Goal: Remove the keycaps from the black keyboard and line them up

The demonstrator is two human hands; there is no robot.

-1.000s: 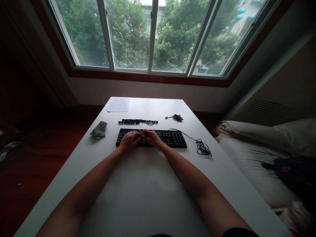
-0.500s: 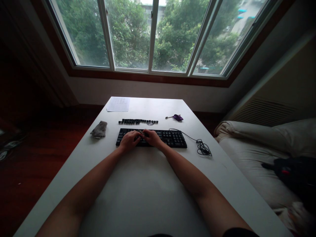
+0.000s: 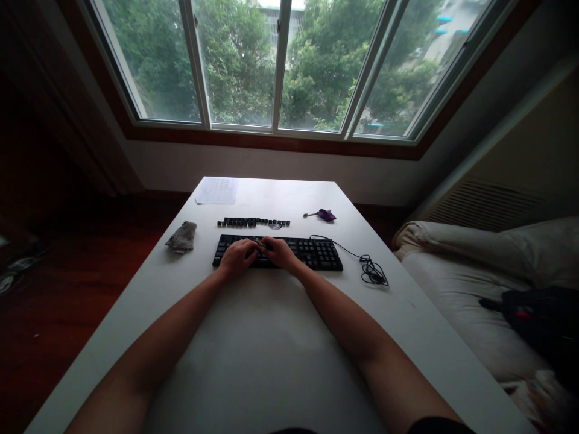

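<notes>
A black keyboard [image 3: 312, 253] lies across the white table. My left hand [image 3: 237, 256] rests over its left half with the fingers curled inward. Close beside it, my right hand [image 3: 280, 252] is bent over the middle keys, its fingertips meeting those of the left. Both hands are closed around one spot on the keys; whatever sits between the fingertips is too small and hidden to name. Just behind the keyboard, several loose black keycaps [image 3: 239, 222] stand in rows. At the right end of these rows is a small round, shiny piece [image 3: 275, 226].
On the left lies a crumpled grey cloth [image 3: 181, 237]. A printed paper sheet [image 3: 217, 191] is at the far left corner. Back right is a purple item with a thin handle [image 3: 325, 215]. The keyboard's coiled cable [image 3: 374, 272] lies right. A couch [image 3: 452, 271] flanks the table [image 3: 271, 349].
</notes>
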